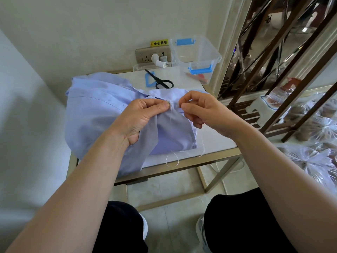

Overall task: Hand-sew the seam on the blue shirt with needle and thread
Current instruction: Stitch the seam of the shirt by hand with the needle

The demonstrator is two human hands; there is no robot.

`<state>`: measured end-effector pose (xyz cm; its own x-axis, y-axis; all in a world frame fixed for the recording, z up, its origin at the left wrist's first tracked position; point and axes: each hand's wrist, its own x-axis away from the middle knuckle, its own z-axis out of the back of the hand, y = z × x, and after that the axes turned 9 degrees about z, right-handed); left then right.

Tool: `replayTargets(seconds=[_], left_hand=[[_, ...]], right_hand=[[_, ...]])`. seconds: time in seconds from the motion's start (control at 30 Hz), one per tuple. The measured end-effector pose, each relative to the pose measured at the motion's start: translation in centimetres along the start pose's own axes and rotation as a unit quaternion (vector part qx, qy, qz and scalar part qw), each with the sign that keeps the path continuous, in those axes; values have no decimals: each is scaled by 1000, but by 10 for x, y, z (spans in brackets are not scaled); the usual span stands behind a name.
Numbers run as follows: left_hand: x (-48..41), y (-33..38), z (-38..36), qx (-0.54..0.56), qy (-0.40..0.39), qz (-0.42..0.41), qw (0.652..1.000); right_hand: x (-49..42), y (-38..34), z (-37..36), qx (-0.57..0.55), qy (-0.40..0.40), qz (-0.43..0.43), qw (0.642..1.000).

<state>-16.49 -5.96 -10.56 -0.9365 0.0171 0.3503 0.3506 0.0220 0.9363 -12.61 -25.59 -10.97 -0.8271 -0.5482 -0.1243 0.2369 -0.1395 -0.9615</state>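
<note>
Room: white table [216,138] against wall [91,33] | your left hand [144,117] pinches blue shirt [94,110] | your right hand [198,110] pinches needle [179,105] | behind: scissors [162,82], clear box [197,55]

Cannot make out the needle [169,102] beyond a grey glint at the pinching fingers [163,105] of the left hand [144,114] and right hand [198,108]. Lose the thread [172,160] against the shirt [94,110] above its loose loop. Cannot see the fold under the left palm. Cannot tell the blurred contents of the clear box [196,52]. Both forearms cut off at the bottom edge.
</note>
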Motion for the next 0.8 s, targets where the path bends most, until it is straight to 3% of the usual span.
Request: replayTargets(seconds=[0.5,0.8], left_hand=[[0,-3,0,4,-17,2,1000],[0,-3,-1,9,11,7,1000]], right_hand=[[-3,2,-2,48,44,39,997],[-6,0,-8,55,71,61,994]])
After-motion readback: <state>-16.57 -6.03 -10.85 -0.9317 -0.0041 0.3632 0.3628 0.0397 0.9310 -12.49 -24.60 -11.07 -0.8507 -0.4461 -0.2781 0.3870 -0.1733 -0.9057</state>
